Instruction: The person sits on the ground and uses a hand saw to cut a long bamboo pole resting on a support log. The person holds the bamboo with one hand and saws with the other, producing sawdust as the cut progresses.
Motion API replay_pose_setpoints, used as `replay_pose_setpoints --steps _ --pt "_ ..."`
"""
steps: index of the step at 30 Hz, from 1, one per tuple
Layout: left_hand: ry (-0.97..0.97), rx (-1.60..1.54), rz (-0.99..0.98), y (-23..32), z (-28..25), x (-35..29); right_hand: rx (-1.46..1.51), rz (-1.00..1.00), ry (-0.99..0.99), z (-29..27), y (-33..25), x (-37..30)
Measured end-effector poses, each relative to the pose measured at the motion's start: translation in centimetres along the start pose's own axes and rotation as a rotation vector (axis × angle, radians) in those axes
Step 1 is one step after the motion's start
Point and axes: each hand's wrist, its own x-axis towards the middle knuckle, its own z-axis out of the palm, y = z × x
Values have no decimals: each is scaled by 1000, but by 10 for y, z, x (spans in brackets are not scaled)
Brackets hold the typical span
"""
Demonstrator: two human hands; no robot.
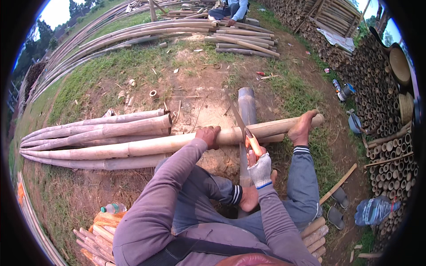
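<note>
A long bamboo pole (159, 145) lies across in front of me, resting over a thicker crosswise bamboo log (246, 104). My left hand (208, 136) is bare and wraps over the top of the pole, holding it down. In my right hand (260, 168), which wears a pale knitted glove, I grip a handsaw (253, 142) by its orange handle. Its blade (235, 108) crosses the pole just right of my left hand and points away from me. My bare right foot (304, 126) presses on the pole near its right end.
More bamboo poles (104, 120) lie at the left. Cut pieces (390, 164) are stacked along the right, near a large water bottle (375, 210) and sandals (336, 218). A small bottle (113, 208) lies lower left. Farther off, a person (230, 11) sits by a pole pile (246, 40).
</note>
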Motion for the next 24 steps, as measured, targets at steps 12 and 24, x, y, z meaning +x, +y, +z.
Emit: replay_pose_setpoints --steps 12,24 --pt "1 -16 9 0 -6 12 -365 -17 36 -3 -54 51" --pt "-57 -4 -67 -2 -7 -1 -264 -50 -5 -54 -44 -61"
